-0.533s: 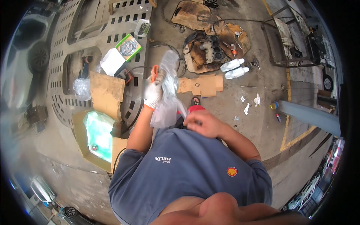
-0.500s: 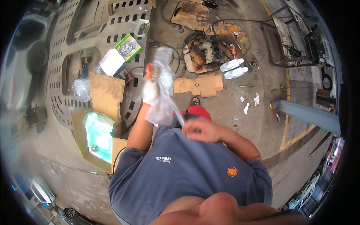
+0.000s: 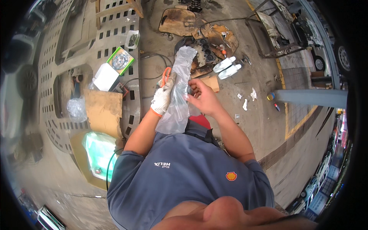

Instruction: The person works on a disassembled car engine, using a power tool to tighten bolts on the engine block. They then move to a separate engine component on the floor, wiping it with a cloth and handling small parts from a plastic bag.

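Observation:
A long, crumpled, translucent plastic bag (image 3: 179, 88) hangs in front of my chest. My left hand (image 3: 163, 96), in a soiled white knit glove with an orange cuff, is closed on the bag's left side. An orange loop (image 3: 166, 76) shows at the fingers of that hand; what it belongs to cannot be made out. My bare right hand (image 3: 203, 97) is at the bag's right edge, fingers curled and thumb against the plastic. Whatever lies inside the bag is not distinct. Behind the bag, an engine block (image 3: 204, 51) is partly covered by it.
To the left, a slotted metal platform (image 3: 132, 73) carries a green-edged box (image 3: 120, 61), a white box (image 3: 106, 77) and a clear tub (image 3: 132, 39). A carton (image 3: 78, 147) with plastic-wrapped contents stands near my left arm. White bottles (image 3: 227, 68) lie right of the engine; a grey post (image 3: 314, 97) juts in.
The bag has swung to the right and is now upright before me. My right hand has moved forward from my chest to the bag's edge. The whole view has shifted slightly.

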`<control>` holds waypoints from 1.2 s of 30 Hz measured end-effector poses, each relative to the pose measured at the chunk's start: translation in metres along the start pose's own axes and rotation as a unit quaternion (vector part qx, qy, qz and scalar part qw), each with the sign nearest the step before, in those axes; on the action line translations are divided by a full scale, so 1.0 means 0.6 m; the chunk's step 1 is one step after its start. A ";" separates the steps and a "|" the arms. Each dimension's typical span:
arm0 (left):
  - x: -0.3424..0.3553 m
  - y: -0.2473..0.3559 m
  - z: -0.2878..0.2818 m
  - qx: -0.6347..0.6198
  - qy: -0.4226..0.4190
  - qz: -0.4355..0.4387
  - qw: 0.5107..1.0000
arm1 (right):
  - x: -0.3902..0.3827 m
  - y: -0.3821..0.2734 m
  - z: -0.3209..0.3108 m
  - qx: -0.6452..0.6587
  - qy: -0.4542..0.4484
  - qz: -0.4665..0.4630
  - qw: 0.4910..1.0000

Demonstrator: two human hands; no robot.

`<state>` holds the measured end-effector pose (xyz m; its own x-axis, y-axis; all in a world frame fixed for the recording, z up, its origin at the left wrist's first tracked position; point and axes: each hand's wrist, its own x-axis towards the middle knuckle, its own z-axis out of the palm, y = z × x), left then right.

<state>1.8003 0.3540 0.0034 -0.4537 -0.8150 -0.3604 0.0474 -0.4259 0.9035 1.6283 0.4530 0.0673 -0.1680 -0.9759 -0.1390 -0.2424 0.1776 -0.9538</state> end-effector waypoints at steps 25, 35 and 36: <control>-0.094 -0.027 0.277 0.035 -0.284 -0.099 0.953 | -0.200 0.176 -0.249 0.275 0.161 -0.034 0.947; -0.108 -0.022 0.312 -0.028 -0.156 0.011 0.987 | -0.219 0.184 -0.280 0.436 0.116 0.004 0.892; -0.100 -0.032 0.302 0.068 -0.147 0.059 0.985 | -0.219 0.195 -0.276 0.393 0.081 -0.010 0.916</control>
<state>1.6652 0.4826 0.0495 -0.6909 -0.6985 -0.1864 0.0052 -0.2626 0.9649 1.4637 0.6232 0.0181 -0.3250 -0.9353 -0.1397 0.5059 -0.0471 -0.8613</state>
